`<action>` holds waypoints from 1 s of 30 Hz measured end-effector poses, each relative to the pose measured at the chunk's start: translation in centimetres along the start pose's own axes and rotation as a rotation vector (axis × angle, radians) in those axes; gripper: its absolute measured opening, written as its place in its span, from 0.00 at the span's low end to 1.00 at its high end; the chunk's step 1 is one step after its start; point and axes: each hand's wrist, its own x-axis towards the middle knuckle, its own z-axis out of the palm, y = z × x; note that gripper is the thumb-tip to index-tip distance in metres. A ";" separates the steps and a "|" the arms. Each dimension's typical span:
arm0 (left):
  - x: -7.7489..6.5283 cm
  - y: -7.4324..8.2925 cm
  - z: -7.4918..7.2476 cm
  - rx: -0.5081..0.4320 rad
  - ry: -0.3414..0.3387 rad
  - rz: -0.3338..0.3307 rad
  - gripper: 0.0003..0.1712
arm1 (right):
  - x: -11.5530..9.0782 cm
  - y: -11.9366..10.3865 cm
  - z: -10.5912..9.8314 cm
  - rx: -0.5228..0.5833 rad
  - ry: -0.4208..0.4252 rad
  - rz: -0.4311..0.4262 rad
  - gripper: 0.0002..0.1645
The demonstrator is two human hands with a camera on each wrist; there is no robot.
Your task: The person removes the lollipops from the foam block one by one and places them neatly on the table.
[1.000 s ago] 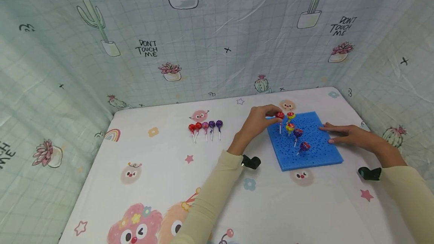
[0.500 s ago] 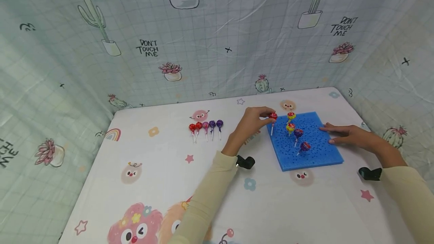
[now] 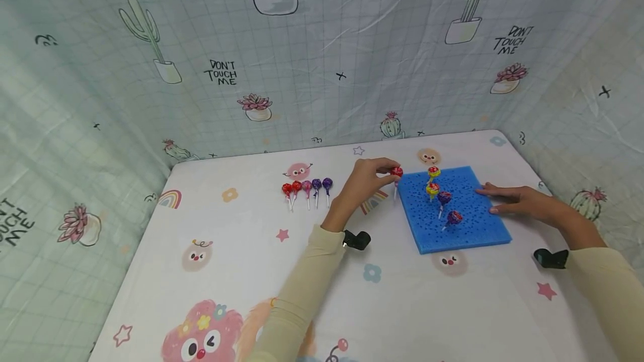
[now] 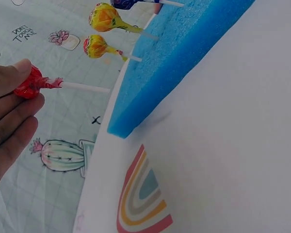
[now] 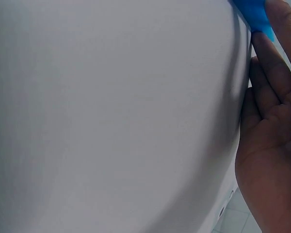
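Between thumb and fingers my left hand (image 3: 363, 184) pinches the red candy head of a lollipop (image 4: 30, 83), its white stick bare below the wrapper. In the head view this lollipop is just off the left edge of a blue foam board (image 3: 473, 233). Two yellow lollipops (image 3: 432, 190) and two purple ones (image 3: 454, 217) stand with their sticks in the foam, some tilted. My right hand (image 3: 530, 205) rests against the board's right edge, thumb and index finger touching it with straight fingers; the right wrist view shows it at the foam's corner (image 5: 256, 14).
Several more lollipops, red (image 3: 296, 186), pink (image 3: 307, 186) and purple (image 3: 327, 183), lie in a row left of the board. The white table covering (image 3: 231, 272) has cartoon prints. A cactus-print curtain (image 3: 312, 43) hangs behind and at the sides.
My left hand has moved left with the red lollipop, from above the foam to beyond its left edge. The right hand and the board have stayed in place.
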 end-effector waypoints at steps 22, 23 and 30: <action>-1.5 -1.0 -2.9 -0.010 0.044 -0.019 0.19 | 0.3 -0.5 -0.4 -0.015 -0.013 0.017 0.38; -1.7 -1.1 -3.2 -0.010 0.047 -0.021 0.19 | 0.4 -0.6 -0.4 -0.021 -0.011 0.019 0.39; -3.5 -2.2 -4.7 -0.003 0.068 -0.061 0.18 | -0.2 -0.7 -0.2 -0.054 0.008 -0.006 0.38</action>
